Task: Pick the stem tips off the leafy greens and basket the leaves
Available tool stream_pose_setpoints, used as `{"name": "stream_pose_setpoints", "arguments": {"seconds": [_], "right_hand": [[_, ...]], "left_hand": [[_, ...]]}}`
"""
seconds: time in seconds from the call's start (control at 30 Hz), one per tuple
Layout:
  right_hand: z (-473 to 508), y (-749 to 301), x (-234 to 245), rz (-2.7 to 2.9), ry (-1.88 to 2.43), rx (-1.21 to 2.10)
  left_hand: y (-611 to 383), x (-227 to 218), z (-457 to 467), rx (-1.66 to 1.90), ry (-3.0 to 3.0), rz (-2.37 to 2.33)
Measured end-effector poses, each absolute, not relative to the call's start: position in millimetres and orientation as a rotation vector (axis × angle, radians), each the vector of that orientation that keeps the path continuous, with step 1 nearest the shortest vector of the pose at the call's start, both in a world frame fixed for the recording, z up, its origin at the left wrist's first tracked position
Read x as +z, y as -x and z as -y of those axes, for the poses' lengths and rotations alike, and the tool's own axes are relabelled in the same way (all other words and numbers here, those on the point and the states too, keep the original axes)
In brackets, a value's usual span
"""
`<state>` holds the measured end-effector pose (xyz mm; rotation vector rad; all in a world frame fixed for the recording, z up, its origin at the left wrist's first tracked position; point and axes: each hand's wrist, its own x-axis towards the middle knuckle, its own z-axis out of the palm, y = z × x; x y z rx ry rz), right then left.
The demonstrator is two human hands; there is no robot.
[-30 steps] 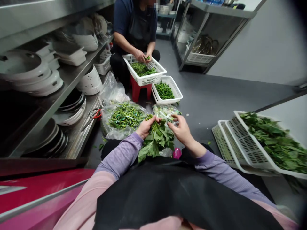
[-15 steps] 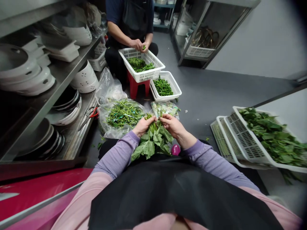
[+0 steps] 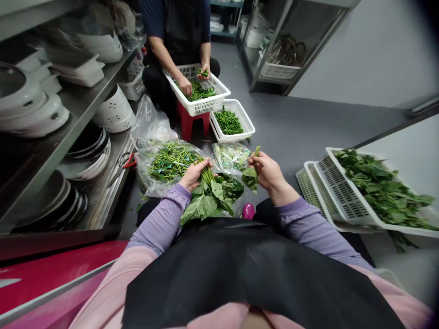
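- Shifted since half a second ago: right hand [image 3: 270, 171], drawn rightward off leafy bunch [image 3: 210, 198], fingers pinched on plucked sprig [image 3: 250, 176].
- Left hand [image 3: 192, 174]: closed around bunch stems, held over lap.
- Adjacent: plastic bag of stems [image 3: 171, 161], just left of bunch; white basket of leaves [image 3: 343, 186], well right.

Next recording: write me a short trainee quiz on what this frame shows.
1. True or false: the left hand grips a bunch of leafy green stems.
2. What does the right hand hold? A) a kitchen knife B) a plucked green leaf sprig C) a metal spoon
3. Fill in: the white slotted plastic basket on the person's right holds loose green ____.
Key: 1 true; 2 B; 3 leaves.
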<state>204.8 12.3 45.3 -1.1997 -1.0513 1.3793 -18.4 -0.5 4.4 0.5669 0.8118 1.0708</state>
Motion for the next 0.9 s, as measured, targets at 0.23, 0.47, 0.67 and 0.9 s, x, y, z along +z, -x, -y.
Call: {"name": "stream_pose_setpoints", "arguments": {"seconds": [0.23,0.47,0.67,0.9], "right_hand": [[10.3,-159.9,39.9,2.025,1.453,0.983],[3.8,-144.1,6.2,1.943,1.422,1.126],[-5.4,-159.5,13.6,1.997,1.386,1.007],[-30.0,-180.9,34.8,1.743,1.295,1.918]], "left_hand": [[10.6,2.6,3.6,1.137,-0.584,-0.779],[4.2,1.7,7.1,1.156,-0.562,-0.847],[6.8,-0.7,5.9,1.090,-0.625,-0.947],[6.6,6.7,9.6,1.008,-0.764,-0.905]]}}
